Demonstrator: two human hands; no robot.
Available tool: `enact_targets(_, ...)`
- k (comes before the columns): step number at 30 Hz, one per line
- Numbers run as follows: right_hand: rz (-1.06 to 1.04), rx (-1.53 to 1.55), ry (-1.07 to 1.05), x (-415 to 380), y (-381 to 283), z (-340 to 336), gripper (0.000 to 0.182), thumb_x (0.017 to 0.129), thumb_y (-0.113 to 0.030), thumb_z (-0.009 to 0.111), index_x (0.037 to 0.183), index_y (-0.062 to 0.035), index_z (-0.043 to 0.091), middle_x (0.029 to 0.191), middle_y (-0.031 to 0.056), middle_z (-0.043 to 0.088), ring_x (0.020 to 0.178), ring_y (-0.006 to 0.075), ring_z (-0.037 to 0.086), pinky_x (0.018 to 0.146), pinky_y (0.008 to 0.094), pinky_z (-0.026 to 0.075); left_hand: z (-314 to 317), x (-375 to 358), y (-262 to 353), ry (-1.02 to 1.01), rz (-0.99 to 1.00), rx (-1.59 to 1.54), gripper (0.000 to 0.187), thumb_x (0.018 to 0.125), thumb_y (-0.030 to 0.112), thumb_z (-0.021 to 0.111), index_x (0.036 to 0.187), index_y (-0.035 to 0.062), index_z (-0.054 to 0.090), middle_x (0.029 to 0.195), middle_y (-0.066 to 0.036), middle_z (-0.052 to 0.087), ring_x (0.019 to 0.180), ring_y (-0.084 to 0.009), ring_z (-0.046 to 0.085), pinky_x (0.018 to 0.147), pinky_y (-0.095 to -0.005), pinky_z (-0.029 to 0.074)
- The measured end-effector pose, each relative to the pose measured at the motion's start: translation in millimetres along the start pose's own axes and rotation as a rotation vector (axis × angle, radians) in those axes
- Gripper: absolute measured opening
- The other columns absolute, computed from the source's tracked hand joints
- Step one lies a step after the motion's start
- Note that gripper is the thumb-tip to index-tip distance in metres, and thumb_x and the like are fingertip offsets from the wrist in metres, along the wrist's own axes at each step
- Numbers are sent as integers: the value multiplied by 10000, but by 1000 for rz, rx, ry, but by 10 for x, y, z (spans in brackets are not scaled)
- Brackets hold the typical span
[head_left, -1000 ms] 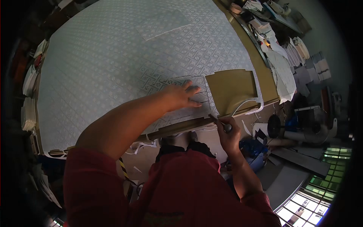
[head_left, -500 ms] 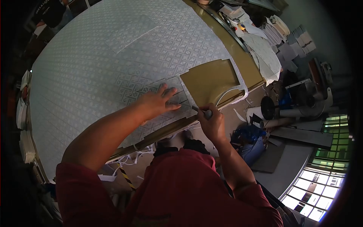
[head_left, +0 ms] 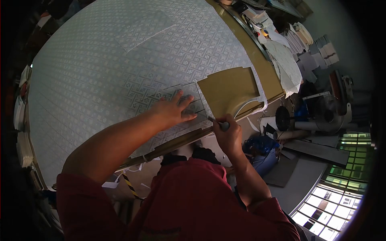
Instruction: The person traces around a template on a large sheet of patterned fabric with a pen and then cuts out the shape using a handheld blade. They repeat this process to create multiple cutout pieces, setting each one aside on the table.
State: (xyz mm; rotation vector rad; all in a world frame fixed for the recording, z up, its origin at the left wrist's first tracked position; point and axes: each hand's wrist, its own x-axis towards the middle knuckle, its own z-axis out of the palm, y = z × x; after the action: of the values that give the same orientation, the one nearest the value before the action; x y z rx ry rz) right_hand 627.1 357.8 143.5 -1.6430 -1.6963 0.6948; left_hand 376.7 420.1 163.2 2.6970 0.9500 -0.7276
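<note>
My left hand [head_left: 171, 110] lies with fingers spread on a patterned piece with dark straight lines, close to the table's near edge. Under it stretches a large pale grey sheet [head_left: 100, 72] with a repeating geometric print. My right hand [head_left: 230, 136] is closed around a grey utility knife [head_left: 224, 125], its tip at the sheet's near edge, just right of my left fingertips. Beyond the knife, a cut-out in the sheet bares the tan tabletop [head_left: 229, 88]. A thin curved strip [head_left: 245, 105] borders the opening at its right corner.
A long metal straightedge [head_left: 251, 34] lies along the table's far right side, by stacks of paper [head_left: 297, 38] and small tools. A black fan [head_left: 283, 117] and a blue plastic bag [head_left: 261, 144] are on the floor at right. Barred windows [head_left: 333, 193] stand lower right.
The view has shifted a little, so the table appears farther right. The knife has moved slightly toward the near edge with my right hand. My left hand stays spread on the patterned piece.
</note>
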Motion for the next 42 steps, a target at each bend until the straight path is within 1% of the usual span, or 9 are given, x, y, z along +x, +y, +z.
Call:
enact_targets(2, 9, -6, 12, -81, 81, 60, 157, 887, -102, 783, 951, 1, 684, 770, 173, 719, 689, 208, 718, 658, 343, 556, 13, 0, -8, -8, -16, -6, 1329, 539, 87, 968, 1632, 410, 284, 1756, -154, 40, 1580, -478, 171, 1071, -577, 528)
enact_targets(4, -6, 80, 95, -138, 215, 166, 182, 886, -119, 808, 952, 0, 687, 807, 167, 734, 738, 203, 726, 701, 340, 557, 104, 26, -13, 70, -26, -118, 591, 1049, 179, 506, 1552, 475, 409, 1752, -113, 115, 1579, -463, 189, 1092, -694, 445)
enact_targets(11, -70, 182, 130, 758, 49, 686, 152, 899, -112, 802, 976, -19, 709, 881, 136, 759, 823, 199, 727, 778, 341, 552, 162, 52, -15, 131, -45, -106, 525, 1062, 266, 511, 1543, 460, 434, 1734, -122, 186, 1563, -467, 231, 1067, -721, 449)
enact_targets(13, -37, 144, 124, 859, 54, 769, 153, 904, -122, 798, 988, -25, 713, 902, 132, 764, 834, 205, 725, 783, 340, 550, 106, 32, -23, 112, -5, -44, 676, 995, 163, 581, 1587, 423, 383, 1725, -141, 188, 1541, -491, 277, 1000, -633, 544)
enact_targets(22, -67, 182, 156, 877, 191, 844, 178, 891, -135, 825, 970, -24, 711, 840, 72, 731, 832, 122, 668, 768, 325, 545, 169, 41, -29, 132, -13, -59, 663, 990, 145, 589, 1567, 425, 417, 1717, -131, 202, 1544, -482, 269, 1017, -646, 539)
enact_targets(26, -69, 231, 57, 1051, 312, 725, 143, 879, -110, 816, 963, -34, 730, 825, 114, 742, 749, 155, 690, 709, 341, 552, 389, 182, -31, 156, -109, -204, 651, 990, 148, 588, 1561, 418, 431, 1715, -137, 201, 1538, -488, 277, 1005, -643, 548)
enact_targets(34, -165, 344, -855, 2206, 202, 229, 86, 866, -9, 788, 922, -15, 723, 861, 40, 738, 818, 96, 658, 764, 265, 526, 241, 71, -10, 259, -18, -11, 603, 985, 181, 608, 1520, 421, 466, 1695, -168, 224, 1506, -487, 329, 956, -646, 575)
enact_targets(38, -349, 249, -1033, 2558, 77, 248, 88, 874, -11, 786, 920, -13, 711, 866, 42, 738, 837, 105, 677, 774, 267, 534, 242, 99, 0, 250, -25, -67, 560, 992, 222, 604, 1496, 433, 481, 1682, -174, 243, 1498, -488, 339, 899, -625, 607)
enact_targets(42, -407, 399, -1137, 2621, 206, 456, 89, 894, -12, 777, 933, -9, 697, 889, 48, 745, 879, 128, 710, 802, 282, 550, 176, 115, 38, 168, -94, -109, 541, 1018, 267, 566, 1509, 454, 439, 1708, -133, 214, 1530, -451, 311, 1006, -680, 526)
